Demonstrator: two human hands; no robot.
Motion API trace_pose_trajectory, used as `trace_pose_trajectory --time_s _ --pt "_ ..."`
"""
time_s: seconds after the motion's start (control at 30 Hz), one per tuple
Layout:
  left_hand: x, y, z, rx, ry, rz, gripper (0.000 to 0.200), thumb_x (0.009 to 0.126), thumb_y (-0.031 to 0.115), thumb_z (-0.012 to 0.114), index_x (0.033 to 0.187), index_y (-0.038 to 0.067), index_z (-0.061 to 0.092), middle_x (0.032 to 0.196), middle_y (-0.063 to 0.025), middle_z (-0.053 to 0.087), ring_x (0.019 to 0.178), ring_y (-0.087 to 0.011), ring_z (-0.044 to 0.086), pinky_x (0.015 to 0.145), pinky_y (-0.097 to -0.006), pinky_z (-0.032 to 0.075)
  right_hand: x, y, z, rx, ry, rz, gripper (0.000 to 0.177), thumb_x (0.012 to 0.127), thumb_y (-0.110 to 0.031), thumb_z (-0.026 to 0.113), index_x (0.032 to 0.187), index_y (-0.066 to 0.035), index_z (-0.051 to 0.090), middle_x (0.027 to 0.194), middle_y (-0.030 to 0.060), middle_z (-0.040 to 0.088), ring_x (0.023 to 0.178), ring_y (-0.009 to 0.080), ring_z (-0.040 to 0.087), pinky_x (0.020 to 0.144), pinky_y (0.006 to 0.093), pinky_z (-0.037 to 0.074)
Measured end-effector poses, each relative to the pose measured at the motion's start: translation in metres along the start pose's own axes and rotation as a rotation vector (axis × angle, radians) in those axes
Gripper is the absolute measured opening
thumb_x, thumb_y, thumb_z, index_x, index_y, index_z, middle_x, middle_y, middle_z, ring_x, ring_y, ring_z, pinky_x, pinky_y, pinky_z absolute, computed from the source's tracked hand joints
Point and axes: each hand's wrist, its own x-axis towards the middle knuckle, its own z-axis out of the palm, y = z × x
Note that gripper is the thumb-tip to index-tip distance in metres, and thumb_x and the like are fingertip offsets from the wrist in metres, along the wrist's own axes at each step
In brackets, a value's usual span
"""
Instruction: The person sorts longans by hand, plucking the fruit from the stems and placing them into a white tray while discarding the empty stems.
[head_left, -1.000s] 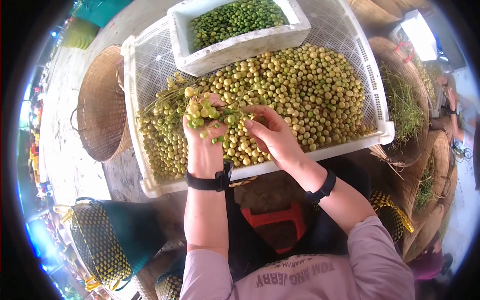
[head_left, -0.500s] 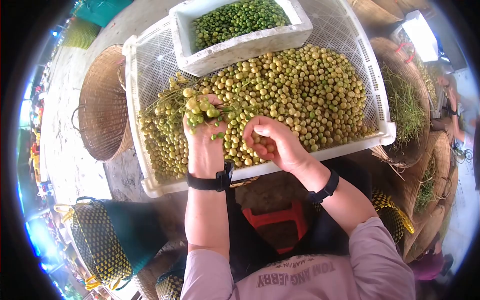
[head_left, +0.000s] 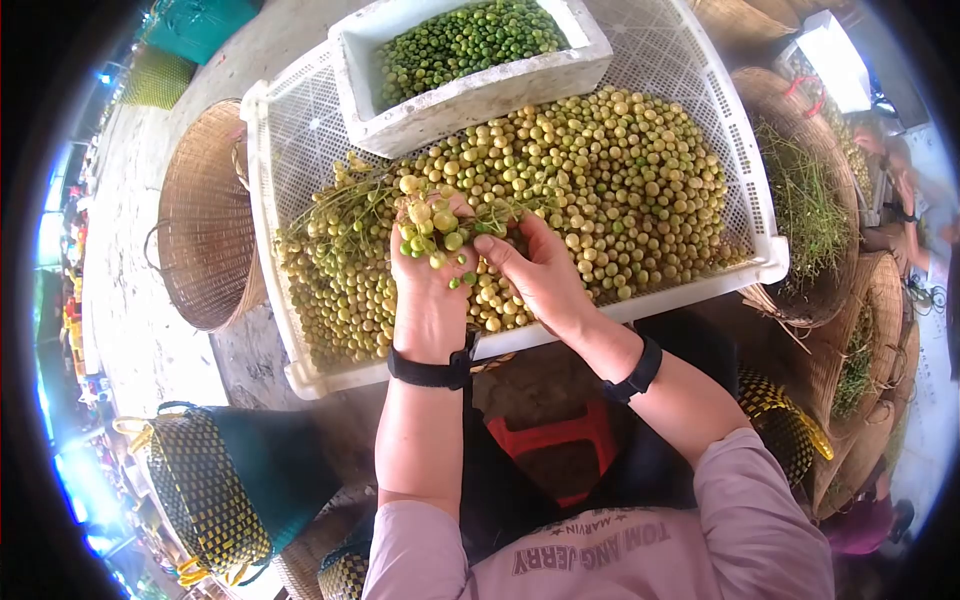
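Observation:
My left hand (head_left: pixel 430 290) holds a bunch of small round yellow-green fruits (head_left: pixel 438 232) on thin stems, its fingers curled round behind it. Against the right side of that bunch, my right hand (head_left: pixel 548 280) has its thumb and fingers closed in; the exact contact of the fingertips is hidden. Both hands are over the near part of a white perforated tray (head_left: pixel 765 205). A thick layer of loose yellowish fruits (head_left: pixel 630 190) covers much of the tray, and more stemmed bunches (head_left: pixel 345 205) lie on its left side.
A white box (head_left: pixel 490 95) of smaller green fruits (head_left: pixel 470 45) stands in the tray's far part. Wicker baskets flank it, one at left (head_left: pixel 205 215) and one at right with bare stems (head_left: pixel 805 195). A woven bag (head_left: pixel 200 490) stands lower left, and a red stool (head_left: pixel 560 435) below. Another person's arm (head_left: pixel 900 195) shows far right.
My right hand has moved up and inward to the bunch, from curled over the loose fruits. My left hand and the bunch have shifted slightly right.

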Motion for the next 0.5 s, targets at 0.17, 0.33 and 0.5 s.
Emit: trace_pose_trajectory --time_s 0.17,0.33,0.5 --pt "0.006 -0.013 0.021 -0.245 0.277 0.326 0.017 0.090 0.014 0.046 0.088 -0.002 0.052 0.084 -0.0141 0.054 0.073 -0.0226 0.053 0.065 -0.0321 0.051 0.002 0.006 -0.013 -0.089 -0.117 -0.056 0.015 0.092 -0.017 0.062 0.100 -0.004 0.059 0.078 -0.0055 0.055 0.071 0.0010 0.045 0.060 0.0174 0.036" --pt "0.002 0.018 -0.013 -0.037 -0.142 0.140 0.038 0.096 0.034 0.039 0.101 0.000 0.056 0.092 -0.0133 0.060 0.083 -0.0220 0.059 0.066 -0.0306 0.051 -0.012 -0.022 -0.013 0.313 -0.430 0.311 0.012 0.091 -0.018 0.057 0.090 -0.007 0.059 0.077 -0.0024 0.056 0.055 0.0011 0.041 0.046 0.0157 0.029" --pt "0.011 -0.014 0.018 0.236 0.517 0.388 0.046 0.098 0.048 0.034 0.111 0.010 0.057 0.093 -0.0064 0.064 0.079 -0.0225 0.062 0.064 -0.0358 0.053 -0.007 -0.017 -0.008 0.109 -0.183 0.090 0.022 0.089 -0.027 0.067 0.089 -0.006 0.059 0.074 -0.0016 0.057 0.053 0.0015 0.042 0.044 0.0160 0.029"
